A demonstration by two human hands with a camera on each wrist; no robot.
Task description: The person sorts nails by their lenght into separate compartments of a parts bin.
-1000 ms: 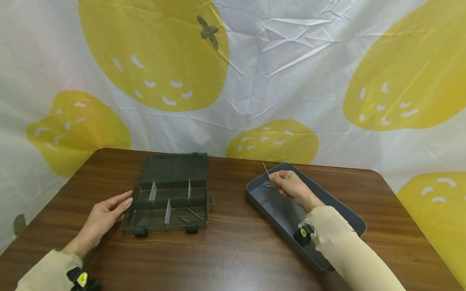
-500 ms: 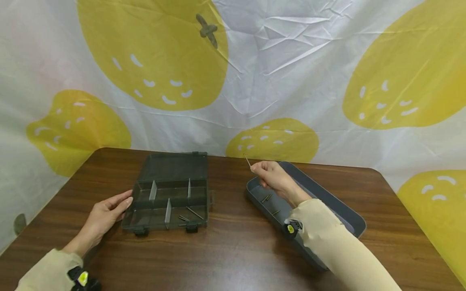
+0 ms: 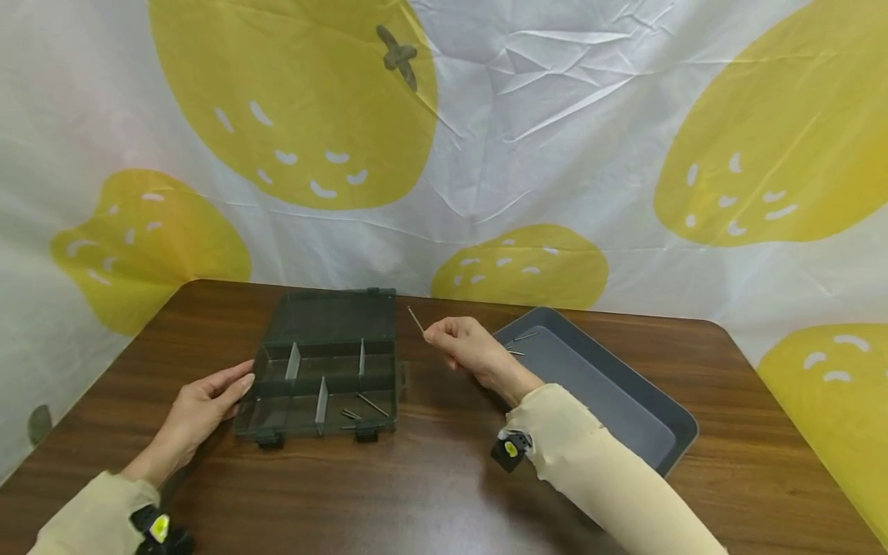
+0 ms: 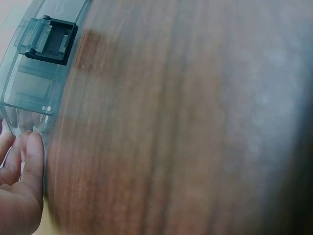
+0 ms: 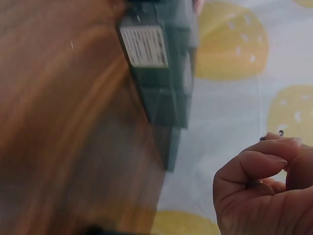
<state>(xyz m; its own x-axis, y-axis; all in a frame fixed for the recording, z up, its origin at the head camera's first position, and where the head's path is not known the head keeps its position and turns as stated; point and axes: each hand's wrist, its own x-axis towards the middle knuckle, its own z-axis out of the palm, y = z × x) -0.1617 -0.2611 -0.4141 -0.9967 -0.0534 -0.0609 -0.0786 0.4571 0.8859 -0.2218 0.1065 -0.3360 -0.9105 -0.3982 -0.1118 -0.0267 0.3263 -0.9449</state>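
My left hand (image 3: 201, 412) grips the left side of a clear grey compartment box (image 3: 322, 385), its thumb at the rim. The lid (image 3: 336, 317) is raised toward the back. Several thin metal screws (image 3: 372, 405) lie in its front right compartment. Between the box and the grey tray, my right hand (image 3: 472, 347) pinches a long thin screw (image 3: 415, 319) that slants up and left from its fingertips. Only the screw's small head (image 5: 281, 132) and a bit beside it show past the fingers in the right wrist view.
On the right stands the shallow grey tray (image 3: 624, 420), with several screws (image 3: 516, 352) in its far left end, partly behind the right hand. White dividers (image 3: 322, 401) split the box. A printed cloth (image 3: 479, 154) hangs behind the wooden table (image 3: 416, 493).
My right hand has moved left from over the tray toward the box, carrying the screw. The left hand and the box have stayed in place.
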